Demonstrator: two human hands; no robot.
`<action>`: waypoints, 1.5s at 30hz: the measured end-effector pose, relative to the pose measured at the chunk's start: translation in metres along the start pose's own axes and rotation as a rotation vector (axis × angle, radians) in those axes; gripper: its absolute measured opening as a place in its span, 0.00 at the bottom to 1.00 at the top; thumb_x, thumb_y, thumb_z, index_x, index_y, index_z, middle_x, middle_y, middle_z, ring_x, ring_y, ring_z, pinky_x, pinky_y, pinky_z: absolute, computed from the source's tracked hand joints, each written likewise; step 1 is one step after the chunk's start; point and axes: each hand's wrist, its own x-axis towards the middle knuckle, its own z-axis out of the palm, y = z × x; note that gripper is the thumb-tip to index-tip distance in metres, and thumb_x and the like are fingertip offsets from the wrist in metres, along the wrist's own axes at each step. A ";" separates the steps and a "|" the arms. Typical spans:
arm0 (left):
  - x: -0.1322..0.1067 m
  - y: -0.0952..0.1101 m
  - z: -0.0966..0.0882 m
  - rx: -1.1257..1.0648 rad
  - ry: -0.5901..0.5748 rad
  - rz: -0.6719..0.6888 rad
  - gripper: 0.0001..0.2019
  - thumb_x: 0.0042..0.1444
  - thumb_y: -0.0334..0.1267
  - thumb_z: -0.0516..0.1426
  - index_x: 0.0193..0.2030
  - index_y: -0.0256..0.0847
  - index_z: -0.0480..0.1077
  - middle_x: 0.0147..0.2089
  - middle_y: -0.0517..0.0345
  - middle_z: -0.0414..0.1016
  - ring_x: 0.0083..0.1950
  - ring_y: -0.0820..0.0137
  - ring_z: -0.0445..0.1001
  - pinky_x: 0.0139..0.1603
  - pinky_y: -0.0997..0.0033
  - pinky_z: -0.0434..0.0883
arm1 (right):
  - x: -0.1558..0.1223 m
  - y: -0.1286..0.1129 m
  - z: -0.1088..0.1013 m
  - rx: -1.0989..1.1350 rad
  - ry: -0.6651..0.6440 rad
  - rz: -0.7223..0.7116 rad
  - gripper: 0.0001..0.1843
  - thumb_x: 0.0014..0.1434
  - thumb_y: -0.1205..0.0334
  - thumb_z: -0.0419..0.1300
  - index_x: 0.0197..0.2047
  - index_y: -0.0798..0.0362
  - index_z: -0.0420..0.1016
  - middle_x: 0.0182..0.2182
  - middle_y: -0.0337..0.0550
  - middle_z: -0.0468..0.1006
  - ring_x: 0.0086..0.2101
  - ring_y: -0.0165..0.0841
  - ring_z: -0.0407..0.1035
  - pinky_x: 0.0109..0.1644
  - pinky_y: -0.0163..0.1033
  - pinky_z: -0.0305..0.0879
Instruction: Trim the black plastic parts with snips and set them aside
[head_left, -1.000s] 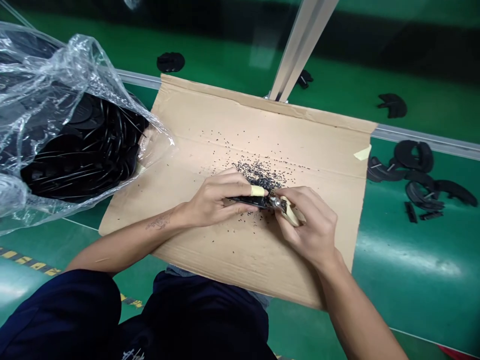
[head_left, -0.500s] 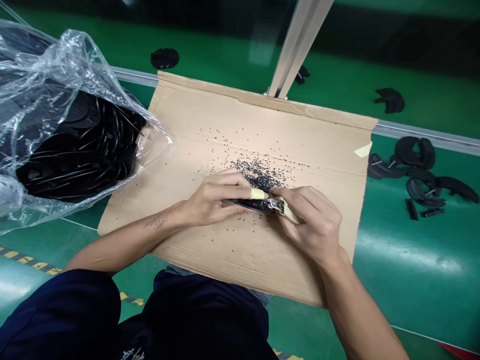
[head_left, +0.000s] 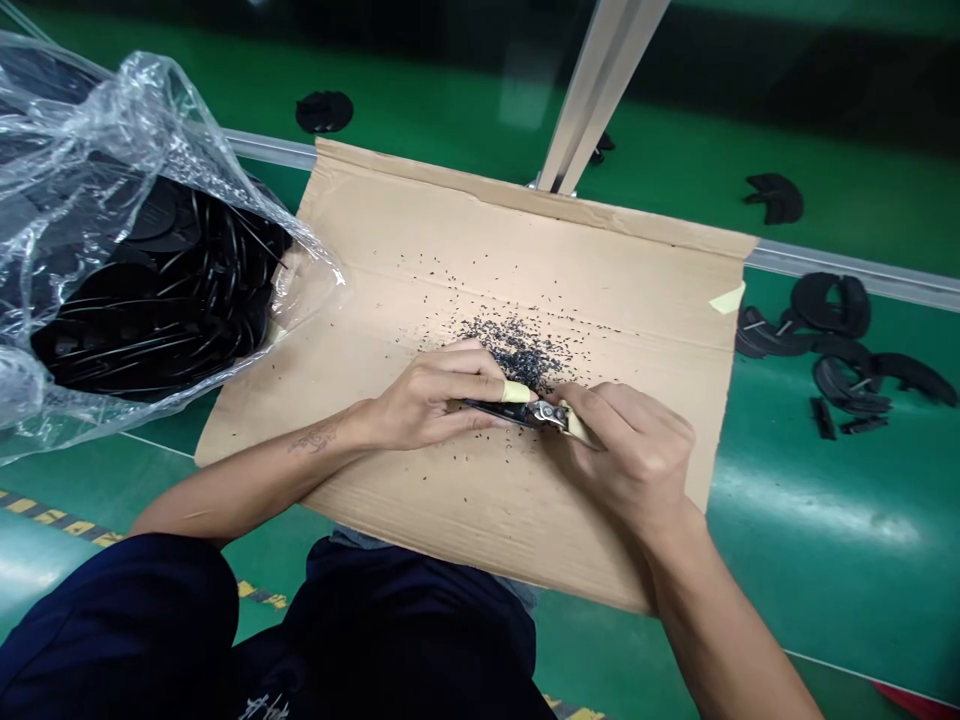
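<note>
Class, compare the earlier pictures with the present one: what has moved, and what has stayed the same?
The right hand has shifted slightly to the right, and less of the pale handle of its metal-headed tool shows. Nothing was taken up or let go: the left hand still holds the black part, the right hand the metal-headed tool. The black bits on the cardboard look unchanged.

Black part (head_left: 504,410) partly behind left hand (head_left: 431,398).

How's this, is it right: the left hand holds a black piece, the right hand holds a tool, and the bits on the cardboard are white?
No: the bits on the cardboard are black, not white, as the head view shows. The left hand holds a black piece, and the right hand a tool.
</note>
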 end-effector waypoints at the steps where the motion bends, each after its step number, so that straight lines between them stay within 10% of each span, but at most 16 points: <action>1: 0.001 0.000 0.000 -0.004 0.003 -0.004 0.08 0.65 0.38 0.61 0.47 0.39 0.77 0.38 0.54 0.79 0.37 0.74 0.73 0.39 0.71 0.70 | 0.000 -0.001 0.001 0.066 -0.006 0.023 0.07 0.63 0.69 0.61 0.42 0.52 0.80 0.25 0.41 0.78 0.25 0.31 0.68 0.29 0.39 0.62; 12: -0.001 -0.001 0.003 0.280 0.053 0.045 0.07 0.63 0.34 0.62 0.47 0.41 0.76 0.38 0.56 0.79 0.37 0.72 0.72 0.39 0.69 0.69 | 0.000 0.002 0.013 -0.014 -0.071 0.099 0.11 0.64 0.67 0.58 0.47 0.53 0.78 0.30 0.44 0.78 0.31 0.35 0.67 0.34 0.42 0.60; 20: -0.001 0.000 0.003 0.150 0.167 0.023 0.09 0.62 0.37 0.64 0.48 0.39 0.75 0.42 0.54 0.81 0.43 0.72 0.79 0.40 0.71 0.77 | 0.006 -0.008 0.007 0.560 -0.043 0.344 0.12 0.60 0.60 0.67 0.48 0.49 0.78 0.37 0.42 0.82 0.34 0.35 0.75 0.36 0.41 0.70; 30: -0.005 0.000 0.008 0.568 0.035 0.111 0.09 0.63 0.24 0.57 0.47 0.40 0.73 0.38 0.56 0.79 0.39 0.71 0.75 0.40 0.70 0.75 | 0.001 -0.011 0.005 0.344 0.045 -0.058 0.09 0.62 0.71 0.61 0.44 0.50 0.77 0.29 0.40 0.80 0.28 0.32 0.69 0.31 0.41 0.59; 36: -0.006 -0.004 0.007 0.239 0.075 0.054 0.12 0.62 0.24 0.55 0.50 0.35 0.73 0.42 0.50 0.79 0.44 0.71 0.79 0.42 0.71 0.78 | 0.006 0.000 -0.003 0.513 0.121 0.235 0.12 0.61 0.70 0.63 0.46 0.47 0.78 0.34 0.41 0.79 0.31 0.33 0.71 0.33 0.41 0.66; 45: -0.008 -0.002 0.010 0.062 0.075 0.042 0.09 0.64 0.29 0.59 0.51 0.37 0.74 0.43 0.51 0.81 0.45 0.72 0.80 0.43 0.73 0.80 | 0.002 0.006 0.004 0.141 -0.069 0.041 0.12 0.65 0.69 0.57 0.49 0.52 0.78 0.31 0.42 0.78 0.31 0.34 0.66 0.34 0.41 0.59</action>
